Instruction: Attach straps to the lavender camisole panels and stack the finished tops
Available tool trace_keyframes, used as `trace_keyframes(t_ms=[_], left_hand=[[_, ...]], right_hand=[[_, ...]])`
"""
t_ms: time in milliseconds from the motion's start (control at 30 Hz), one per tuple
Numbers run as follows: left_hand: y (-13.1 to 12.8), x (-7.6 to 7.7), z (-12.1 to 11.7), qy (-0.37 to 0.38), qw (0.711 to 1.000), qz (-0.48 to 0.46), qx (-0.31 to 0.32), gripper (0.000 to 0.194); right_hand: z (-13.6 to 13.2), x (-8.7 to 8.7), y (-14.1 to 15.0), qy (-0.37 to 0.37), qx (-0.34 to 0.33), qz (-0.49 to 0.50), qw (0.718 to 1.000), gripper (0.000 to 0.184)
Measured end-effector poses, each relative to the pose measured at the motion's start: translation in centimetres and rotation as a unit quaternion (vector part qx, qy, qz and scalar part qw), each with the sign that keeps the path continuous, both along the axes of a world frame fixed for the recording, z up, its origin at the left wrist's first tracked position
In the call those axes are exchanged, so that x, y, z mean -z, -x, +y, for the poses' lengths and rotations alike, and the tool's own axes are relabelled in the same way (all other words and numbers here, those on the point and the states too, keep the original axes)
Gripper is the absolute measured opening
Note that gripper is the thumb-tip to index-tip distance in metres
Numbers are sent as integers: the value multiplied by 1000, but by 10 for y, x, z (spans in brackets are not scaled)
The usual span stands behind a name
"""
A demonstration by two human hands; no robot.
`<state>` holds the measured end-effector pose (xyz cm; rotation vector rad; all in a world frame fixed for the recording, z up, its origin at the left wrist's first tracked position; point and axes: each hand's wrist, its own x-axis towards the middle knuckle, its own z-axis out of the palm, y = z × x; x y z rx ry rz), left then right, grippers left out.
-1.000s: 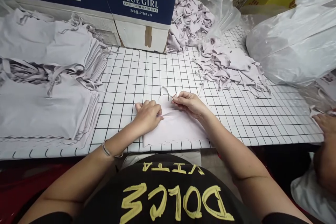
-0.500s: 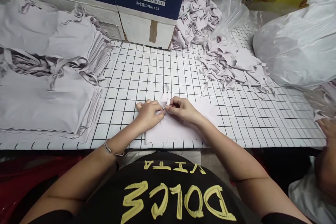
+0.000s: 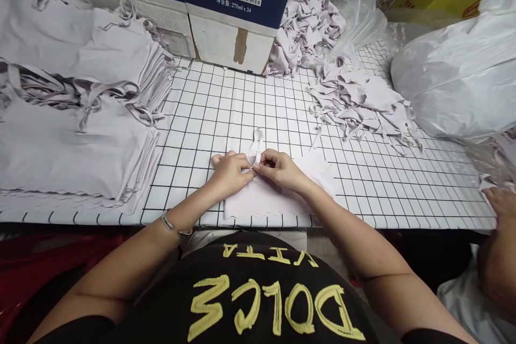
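A pale pinkish camisole (image 3: pixel 262 201) lies flat on the grid-patterned table in front of me. Its thin strap (image 3: pixel 257 140) loops up past the upper edge. My left hand (image 3: pixel 231 173) rests on the garment's upper left, thumb and forefinger pinching the fabric at the strap's base. Close against it, my right hand (image 3: pixel 280 168) pinches the same spot with thumb and index finger, the strap rising between the two hands. Fingertips cover the exact point they hold.
Stacked camisoles (image 3: pixel 68 150) cover the table's left side. Cardboard beer boxes (image 3: pixel 234 37) stand at the back, beside a heap of loose garments (image 3: pixel 358 97). A stuffed clear plastic bag (image 3: pixel 455 75) sits on the right. Another person's hand (image 3: pixel 500 201) is at the right edge.
The view has shifted slightly. Both my hands stay pinched at the strap's base with only slight finger movement. The other person's hand at the right has moved a little.
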<state>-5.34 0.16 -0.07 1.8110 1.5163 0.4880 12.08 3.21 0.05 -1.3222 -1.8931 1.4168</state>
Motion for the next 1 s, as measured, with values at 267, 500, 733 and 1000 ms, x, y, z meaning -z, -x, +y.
trace_keyframes(t_ms=[267,500,733,1000], left_hand=[[0,3,0,4,1000,-14,-10,20],[-1,5,-1,-2,1000,-7,-13,21],[0,5,-5,-90,990,113,-1,30],[19,17,-59,-174,933,156,274,68]], right_hand=[[4,-6,-8,-104,-62,-92,988,17],[9,-14,-7,-121,-90,-126,980,15],[31,-10,14,238,47,204,949,37],[86,-18,-21,-67,169,-108,977,18]])
